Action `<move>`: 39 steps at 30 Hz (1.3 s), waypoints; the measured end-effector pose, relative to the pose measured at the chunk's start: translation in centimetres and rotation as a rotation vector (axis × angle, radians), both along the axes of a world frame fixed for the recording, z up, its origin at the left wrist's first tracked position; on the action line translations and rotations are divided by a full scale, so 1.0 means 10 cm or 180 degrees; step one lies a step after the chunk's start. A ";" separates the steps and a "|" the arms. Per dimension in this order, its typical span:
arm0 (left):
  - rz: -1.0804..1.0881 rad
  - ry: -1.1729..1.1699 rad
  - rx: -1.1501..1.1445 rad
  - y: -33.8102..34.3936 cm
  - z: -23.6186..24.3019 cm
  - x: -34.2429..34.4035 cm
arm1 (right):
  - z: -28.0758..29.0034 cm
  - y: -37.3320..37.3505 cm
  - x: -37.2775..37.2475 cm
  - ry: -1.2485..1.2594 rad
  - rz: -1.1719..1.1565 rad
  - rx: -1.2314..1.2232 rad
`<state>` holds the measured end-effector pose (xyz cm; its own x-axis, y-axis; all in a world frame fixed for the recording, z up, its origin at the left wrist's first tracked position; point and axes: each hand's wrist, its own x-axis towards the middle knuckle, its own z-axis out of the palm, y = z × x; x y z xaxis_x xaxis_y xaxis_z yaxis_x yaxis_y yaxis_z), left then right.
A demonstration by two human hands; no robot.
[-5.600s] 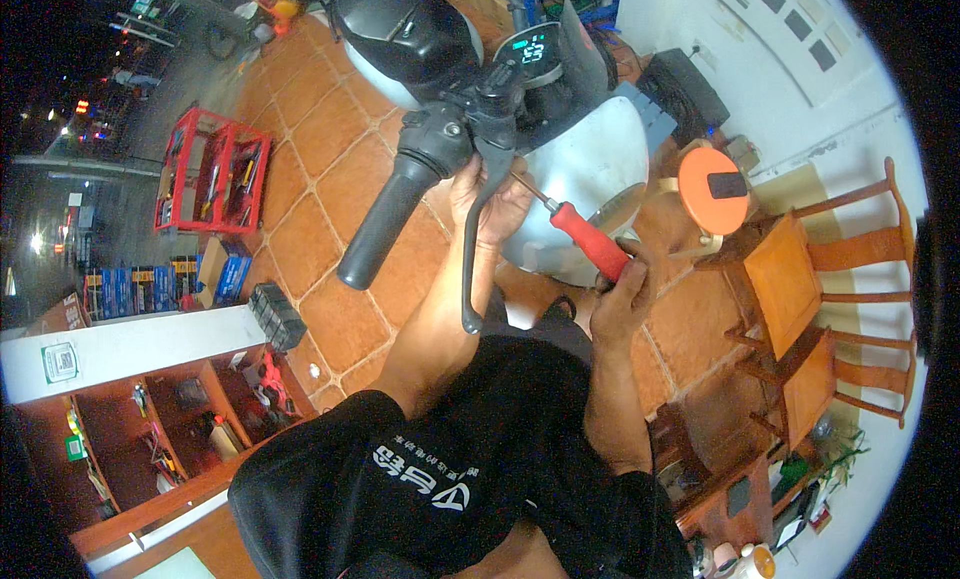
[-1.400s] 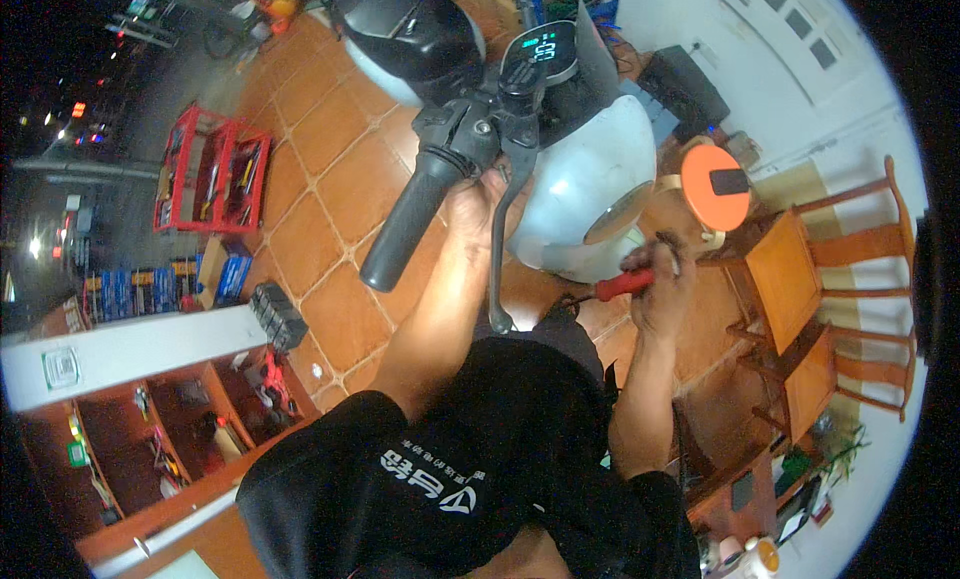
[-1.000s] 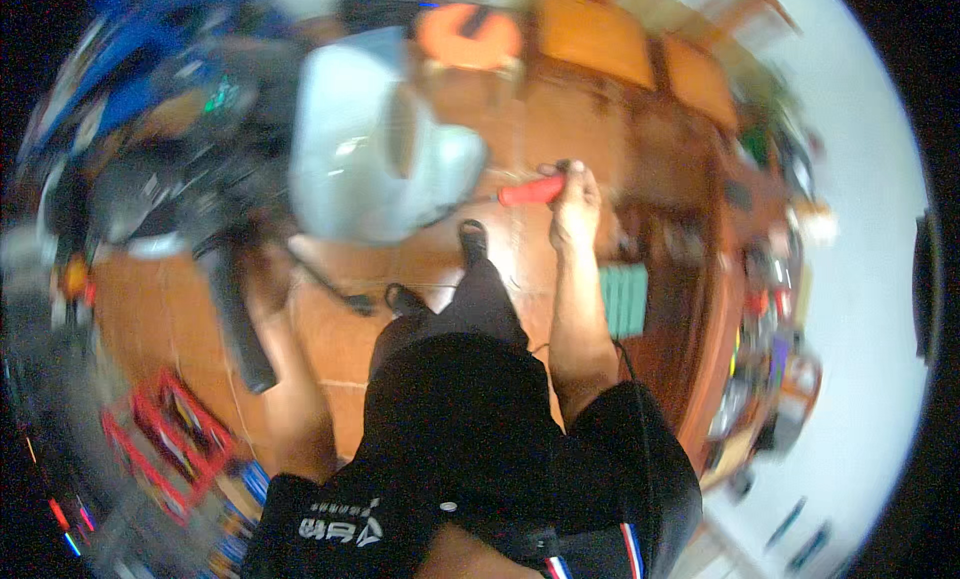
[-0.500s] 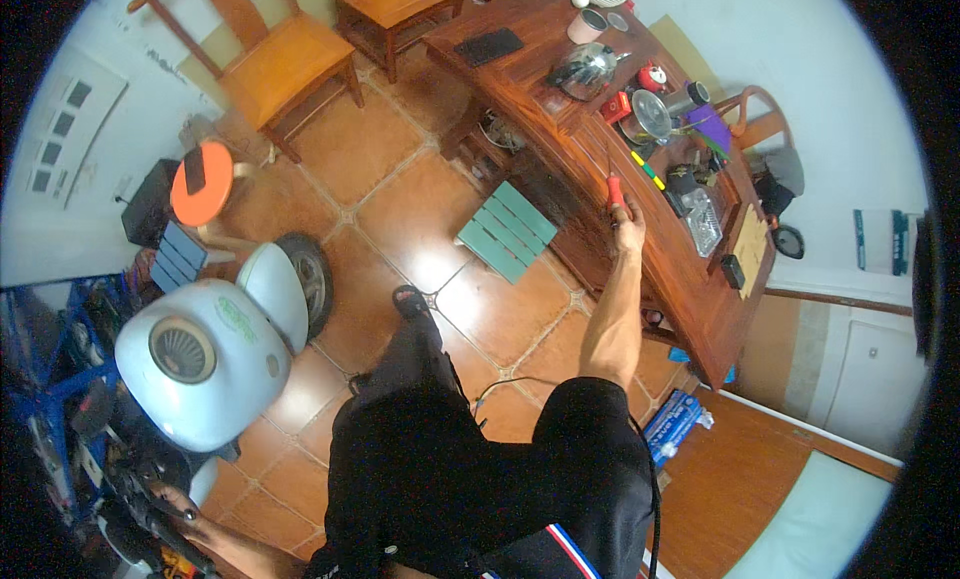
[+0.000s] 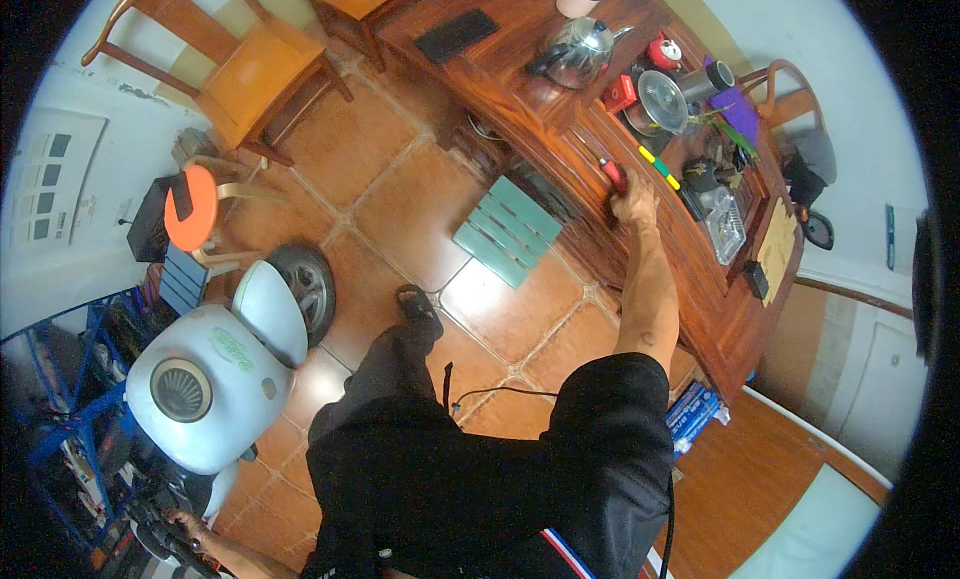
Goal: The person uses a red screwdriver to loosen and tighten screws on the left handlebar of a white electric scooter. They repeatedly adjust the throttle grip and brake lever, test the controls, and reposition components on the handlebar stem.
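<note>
My right hand (image 5: 637,201) is closed on the red handle of a screwdriver (image 5: 613,173), over the edge of the brown wooden table (image 5: 690,304). The thin shaft points away and to the left, along the tabletop. Just right of it lies a yellow and green stick-like thing (image 5: 659,167). At the lower left, my left hand (image 5: 187,527) is closed around the dark handlebar (image 5: 160,535) of a pale blue scooter (image 5: 225,419). Its fingers show only in part.
On the table stand a kettle (image 5: 577,54), a lidded pot (image 5: 657,104), a red box (image 5: 619,94) and a clear plastic tray (image 5: 724,229). A green slatted stool (image 5: 508,231) stands on the tiled floor. Further left are a wooden chair (image 5: 245,84) and an orange stool (image 5: 192,209).
My right hand has moved slightly farther over the table with the screwdriver, whose tip has swung to the left. My left hand stays at the handlebar. The whole view has shifted a little.
</note>
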<state>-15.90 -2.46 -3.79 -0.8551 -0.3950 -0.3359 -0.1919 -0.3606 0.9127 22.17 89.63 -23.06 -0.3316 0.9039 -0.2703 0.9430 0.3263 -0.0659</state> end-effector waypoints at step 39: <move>-0.0877 0.0038 0.0706 -0.31 0.81 0.65 | 1.85 -8.24 -3.25 0.3158 0.2036 -0.6943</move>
<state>-9.44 -5.54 4.26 -0.9238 -0.0674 -0.3770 -0.2994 -0.4865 0.8207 -10.35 7.24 -4.57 -0.8660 -0.4942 0.0759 0.3142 -0.6561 -0.6862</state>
